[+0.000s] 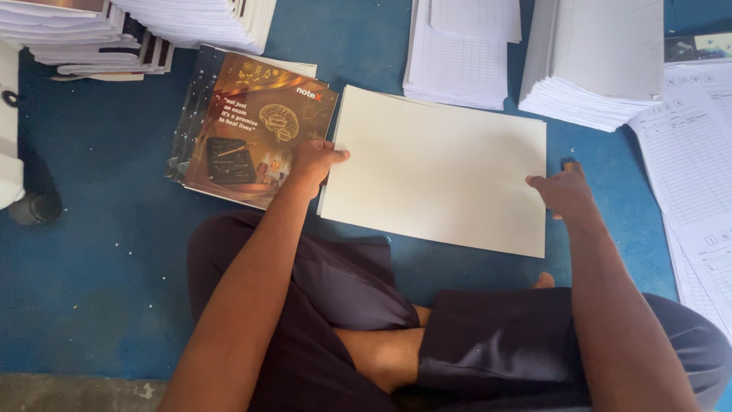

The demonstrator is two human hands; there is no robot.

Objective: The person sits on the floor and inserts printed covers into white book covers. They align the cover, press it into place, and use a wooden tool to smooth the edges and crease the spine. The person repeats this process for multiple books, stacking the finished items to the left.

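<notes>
Head view, only one: person sits cross-legged on the blue floor.

Left hand grips the left edge of a cream blank sheet stack, thumb on top, fingers tucked under. Right hand sits on the stack's right edge, fingers narrow and curled around it; whether they reach under, cannot tell. The stack lies slightly skewed on the floor right in front of the knees, middle of the work area.

Touching the stack's left edge and partly under the left hand: pile of dark printed notebook covers, brain graphic on top. Toward the far edge: ruled page stacks and a thicker white stack. Loose ruled forms run along the right edge. Finished bundles in the far-left corner.

Step in hand, my read: squaring or lifting the blank stack, both hands on opposite edges. Next move needs an even two-sided grip so sheets don't fan or slide, and clearance over the cover pile.
</notes>
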